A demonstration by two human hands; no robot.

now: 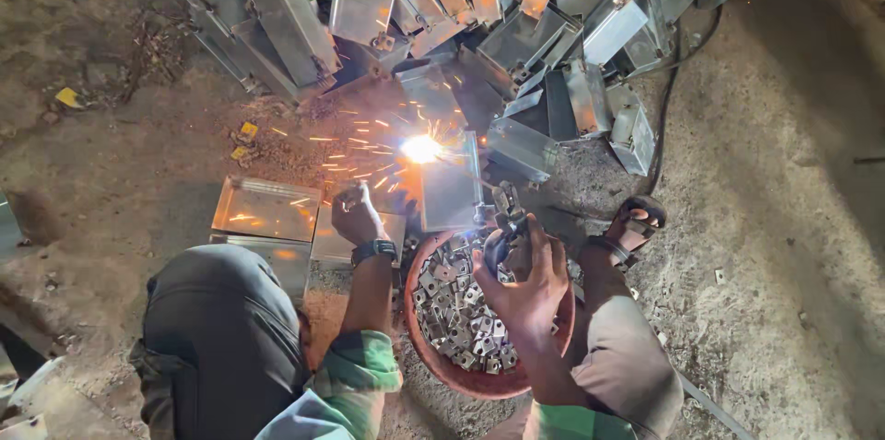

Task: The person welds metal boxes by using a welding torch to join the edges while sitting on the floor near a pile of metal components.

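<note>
Sparks (369,140) fly from the bright arc (421,148) at the top edge of the upright metal box (450,189) on the dirt. My right hand (527,276) is wrapped tight round the electrode holder (507,211), its rod reaching to the arc. My left hand (356,216), fingers curled, presses beside the box; whether it grips anything I cannot tell. Below, a red bowl (461,371) holds small metal brackets (454,306).
</note>
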